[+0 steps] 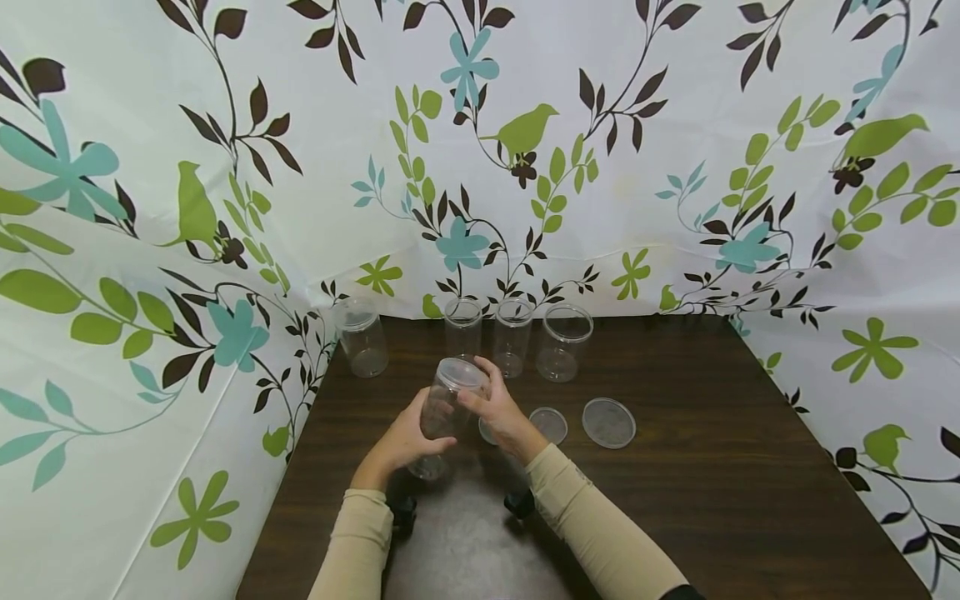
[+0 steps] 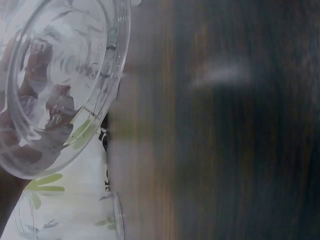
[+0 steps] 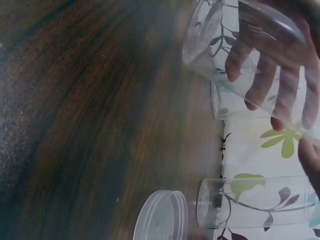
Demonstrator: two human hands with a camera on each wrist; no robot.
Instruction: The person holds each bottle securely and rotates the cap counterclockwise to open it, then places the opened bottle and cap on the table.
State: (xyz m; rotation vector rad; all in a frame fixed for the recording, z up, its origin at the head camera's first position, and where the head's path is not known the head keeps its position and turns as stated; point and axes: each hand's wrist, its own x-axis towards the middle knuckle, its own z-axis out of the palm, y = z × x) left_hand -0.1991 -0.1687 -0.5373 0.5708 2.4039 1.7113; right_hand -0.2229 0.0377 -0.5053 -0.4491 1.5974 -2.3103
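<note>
A clear plastic jar [image 1: 438, 415] with a translucent lid [image 1: 461, 373] on its top is held tilted above the table. My left hand [image 1: 405, 437] grips the jar's body, its fingers [image 3: 261, 85] spread around the far wall in the right wrist view. At the top, my right hand [image 1: 504, 410] holds the lid's edge, thumb in front and fingers round the far side. The jar's round base [image 2: 65, 75] fills the upper left of the left wrist view, and the fingers show blurred through it.
At the back stand a lidded jar [image 1: 363, 340] on the left and three open jars, a narrow one [image 1: 462, 329], another narrow one [image 1: 513, 340] and a wider one [image 1: 564, 343]. Flat lids [image 1: 609, 422] lie right of my hands on the dark wooden table [image 1: 720, 467]. Patterned cloth [image 1: 570, 208] borders it.
</note>
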